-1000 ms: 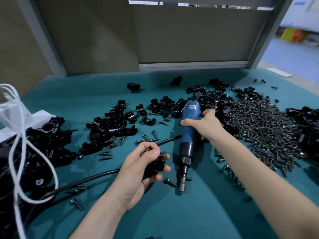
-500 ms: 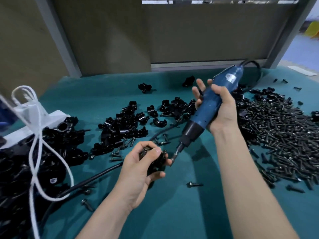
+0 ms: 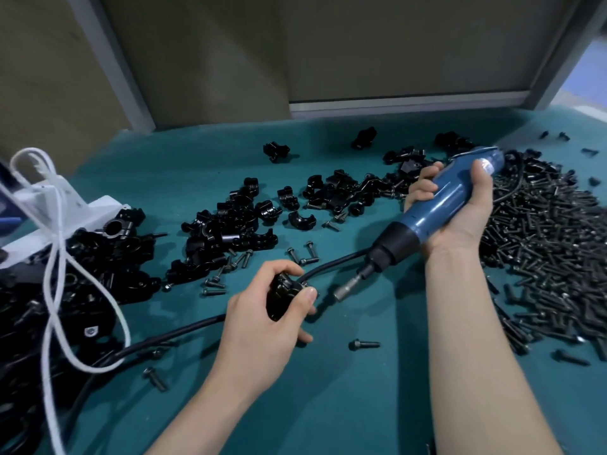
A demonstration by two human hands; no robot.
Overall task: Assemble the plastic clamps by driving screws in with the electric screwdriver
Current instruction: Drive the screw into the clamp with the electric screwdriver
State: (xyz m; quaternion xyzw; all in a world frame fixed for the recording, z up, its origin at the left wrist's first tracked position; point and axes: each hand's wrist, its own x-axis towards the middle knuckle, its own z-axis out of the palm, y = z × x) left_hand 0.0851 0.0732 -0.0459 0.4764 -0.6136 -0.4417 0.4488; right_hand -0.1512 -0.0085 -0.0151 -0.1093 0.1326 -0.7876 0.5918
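My left hand (image 3: 262,323) grips a black plastic clamp (image 3: 282,297) just above the teal mat, thumb over its right side. My right hand (image 3: 460,208) holds the blue electric screwdriver (image 3: 437,211) tilted down to the left. Its metal bit tip (image 3: 341,294) hangs a short gap to the right of the clamp, not touching it. A big heap of dark screws (image 3: 542,251) lies right of the hand. Loose black clamp halves (image 3: 230,234) are piled in the middle of the mat.
A black cable (image 3: 184,330) runs across the mat under my left hand. A white cord (image 3: 59,257) loops over a pile of finished black clamps (image 3: 65,290) at the left, beside a white block (image 3: 69,205). Single screws (image 3: 364,343) lie loose near the front.
The screwdriver went from standing bit-down on the mat to tilted toward the clamp, and its tip has now drawn back a little from the clamp. My left hand keeps its grip.
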